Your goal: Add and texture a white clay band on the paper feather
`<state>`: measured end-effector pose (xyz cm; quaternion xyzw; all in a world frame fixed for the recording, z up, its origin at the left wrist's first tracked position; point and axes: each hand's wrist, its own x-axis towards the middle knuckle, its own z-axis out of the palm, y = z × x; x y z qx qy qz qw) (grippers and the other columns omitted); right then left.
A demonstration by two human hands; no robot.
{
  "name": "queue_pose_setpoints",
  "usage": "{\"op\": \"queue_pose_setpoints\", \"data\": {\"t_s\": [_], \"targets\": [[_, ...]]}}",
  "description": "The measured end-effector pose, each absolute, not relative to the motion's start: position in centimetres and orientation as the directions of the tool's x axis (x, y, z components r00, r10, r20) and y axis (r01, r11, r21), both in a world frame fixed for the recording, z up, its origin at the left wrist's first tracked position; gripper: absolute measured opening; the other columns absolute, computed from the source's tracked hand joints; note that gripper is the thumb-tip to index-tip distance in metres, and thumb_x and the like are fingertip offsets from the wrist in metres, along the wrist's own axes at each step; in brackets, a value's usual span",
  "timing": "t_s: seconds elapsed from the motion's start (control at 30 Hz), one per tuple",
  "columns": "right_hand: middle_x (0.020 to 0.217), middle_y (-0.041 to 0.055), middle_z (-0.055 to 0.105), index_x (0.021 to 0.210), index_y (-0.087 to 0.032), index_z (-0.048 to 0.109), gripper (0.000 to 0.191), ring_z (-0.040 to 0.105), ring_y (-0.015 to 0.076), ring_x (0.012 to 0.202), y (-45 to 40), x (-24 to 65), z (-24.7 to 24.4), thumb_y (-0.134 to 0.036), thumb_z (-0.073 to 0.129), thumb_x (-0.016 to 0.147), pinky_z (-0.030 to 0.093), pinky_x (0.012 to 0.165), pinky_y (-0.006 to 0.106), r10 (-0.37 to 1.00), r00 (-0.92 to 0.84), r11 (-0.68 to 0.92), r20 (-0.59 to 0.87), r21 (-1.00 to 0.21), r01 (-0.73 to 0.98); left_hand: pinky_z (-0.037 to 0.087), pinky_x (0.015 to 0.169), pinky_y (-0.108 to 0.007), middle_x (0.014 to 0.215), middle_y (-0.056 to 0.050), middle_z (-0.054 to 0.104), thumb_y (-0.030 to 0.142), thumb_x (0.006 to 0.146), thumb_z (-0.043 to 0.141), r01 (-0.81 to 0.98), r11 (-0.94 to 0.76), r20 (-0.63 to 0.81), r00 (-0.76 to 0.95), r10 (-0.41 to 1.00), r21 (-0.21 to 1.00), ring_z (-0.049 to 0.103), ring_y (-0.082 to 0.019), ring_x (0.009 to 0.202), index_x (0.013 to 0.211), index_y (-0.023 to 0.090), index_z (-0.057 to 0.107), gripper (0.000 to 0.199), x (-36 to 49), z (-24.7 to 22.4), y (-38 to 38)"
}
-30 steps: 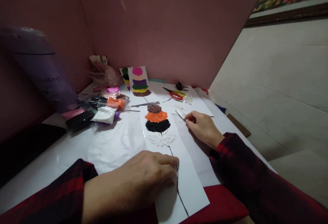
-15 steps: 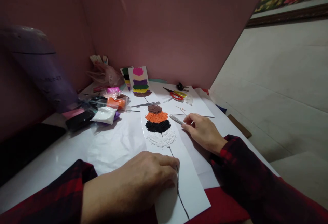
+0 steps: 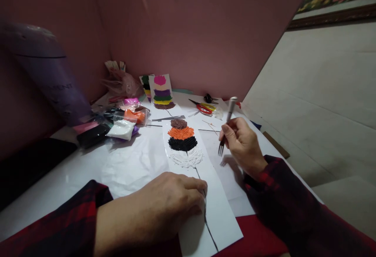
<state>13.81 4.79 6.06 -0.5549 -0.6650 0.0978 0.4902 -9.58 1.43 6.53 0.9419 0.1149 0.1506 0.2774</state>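
Note:
A long white card (image 3: 217, 210) lies on the table, bearing textured bands of brown, orange (image 3: 181, 133), black (image 3: 182, 143) and white clay (image 3: 186, 158) above a drawn dark stem. My left hand (image 3: 173, 202) rests on the card's lower part beside the stem, fingers bent and close together; anything beneath them is hidden. To the right of the card, my right hand (image 3: 242, 141) grips a small fork (image 3: 230, 112) with a ridged handle. The fork is raised off the table, tines down, handle up.
Bagged clay (image 3: 120, 129) in several colours lies at the left, near a large purple cylinder (image 3: 55, 80). Two finished-looking cards (image 3: 162, 92) lean at the back. Scissors (image 3: 204, 109) and thin sticks (image 3: 210, 125) lie behind the right hand.
My right hand has picked up the fork from beside the card and turned it upright, tines down. My left hand stays on the card. The view has shifted slightly.

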Motion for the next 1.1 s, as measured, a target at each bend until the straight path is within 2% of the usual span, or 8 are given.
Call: {"op": "queue_pose_setpoints", "data": {"t_s": [0.1, 0.23, 0.43, 0.6, 0.77, 0.9, 1.0, 1.1], "targets": [[0.067, -0.0016, 0.064, 0.086, -0.023, 0.044, 0.017, 0.053, 0.0103, 0.043, 4.0, 13.1, 6.2, -0.033, 0.057, 0.093, 0.042, 0.041, 0.024, 0.834, 0.037, 0.481, 0.551, -0.758, 0.441, 0.052, 0.071, -0.024, 0.094, -0.006, 0.068, 0.001, 0.087, 0.049, 0.142, -0.817, 0.212, 0.928, 0.306, 0.558, 0.063, -0.014, 0.078, 0.084, 0.014, 0.063, 0.020, -9.6, 6.5, 1.4], [0.066, -0.0016, 0.065, 0.084, -0.023, 0.045, 0.016, 0.054, 0.0094, 0.041, 3.1, 12.7, 6.0, -0.028, 0.057, 0.093, 0.044, 0.040, 0.023, 0.830, -0.098, 0.537, 0.549, -0.739, 0.406, 0.052, 0.070, -0.024, 0.093, -0.006, 0.068, 0.001, 0.088, 0.049, 0.154, -0.814, 0.197, 0.930, 0.311, 0.560, 0.063, -0.013, 0.076, 0.085, 0.015, 0.063, 0.020, -9.7, 6.6, 1.4], [0.065, -0.0008, 0.062, 0.087, -0.020, 0.053, 0.006, 0.057, 0.0118, 0.049, 3.2, 13.4, 6.0, -0.018, 0.059, 0.088, 0.048, 0.049, 0.026, 0.734, -0.362, 0.664, 0.574, -0.499, 0.556, 0.050, 0.065, -0.022, 0.090, -0.006, 0.066, -0.001, 0.087, 0.048, 0.139, -0.819, 0.194, 0.937, 0.291, 0.556, 0.061, -0.013, 0.074, 0.081, 0.014, 0.062, 0.021, -9.6, 6.7, 1.4], [0.061, -0.0027, 0.058, 0.080, -0.019, 0.058, 0.009, 0.050, 0.0104, 0.050, 3.5, 13.7, 6.2, -0.016, 0.058, 0.089, 0.043, 0.050, 0.024, 0.691, -0.548, 0.723, 0.472, -0.426, 0.544, 0.050, 0.065, -0.022, 0.090, -0.006, 0.065, -0.002, 0.085, 0.048, 0.128, -0.810, 0.208, 0.933, 0.294, 0.572, 0.060, -0.012, 0.073, 0.079, 0.014, 0.061, 0.021, -9.6, 6.6, 1.4], [0.066, 0.0000, 0.061, 0.078, -0.018, 0.063, 0.012, 0.052, 0.0111, 0.050, 3.5, 12.9, 5.4, -0.022, 0.062, 0.089, 0.044, 0.049, 0.025, 0.758, -0.391, 0.651, 0.522, -0.563, 0.510, 0.049, 0.063, -0.022, 0.087, -0.005, 0.064, -0.002, 0.085, 0.048, 0.127, -0.803, 0.206, 0.933, 0.297, 0.583, 0.058, -0.012, 0.071, 0.078, 0.014, 0.061, 0.022, -9.7, 6.7, 1.4], [0.063, -0.0010, 0.060, 0.075, -0.018, 0.062, 0.015, 0.053, 0.0119, 0.052, 3.2, 12.0, 5.0, -0.025, 0.065, 0.088, 0.045, 0.049, 0.026, 0.842, -0.279, 0.539, 0.461, -0.694, 0.477, 0.049, 0.062, -0.022, 0.085, -0.004, 0.063, -0.002, 0.085, 0.048, 0.114, -0.803, 0.213, 0.934, 0.288, 0.585, 0.057, -0.011, 0.069, 0.078, 0.014, 0.061, 0.022, -9.6, 6.8, 1.5], [0.064, -0.0015, 0.060, 0.077, -0.018, 0.061, 0.013, 0.054, 0.0114, 0.052, 3.0, 11.5, 4.8, -0.023, 0.062, 0.089, 0.045, 0.049, 0.025, 0.848, -0.286, 0.530, 0.446, -0.702, 0.476, 0.048, 0.062, -0.022, 0.083, -0.004, 0.063, -0.001, 0.084, 0.048, 0.120, -0.810, 0.212, 0.934, 0.289, 0.575, 0.057, -0.011, 0.069, 0.078, 0.014, 0.061, 0.021, -9.6, 6.7, 1.6], [0.067, -0.0013, 0.060, 0.081, -0.018, 0.061, 0.009, 0.053, 0.0108, 0.053, 2.8, 11.2, 4.6, -0.021, 0.060, 0.090, 0.045, 0.050, 0.024, 0.816, -0.303, 0.576, 0.492, -0.648, 0.499, 0.049, 0.062, -0.021, 0.085, -0.005, 0.064, -0.001, 0.084, 0.050, 0.131, -0.812, 0.196, 0.937, 0.289, 0.569, 0.057, -0.012, 0.071, 0.078, 0.014, 0.061, 0.019, -9.6, 6.6, 1.5]]}}
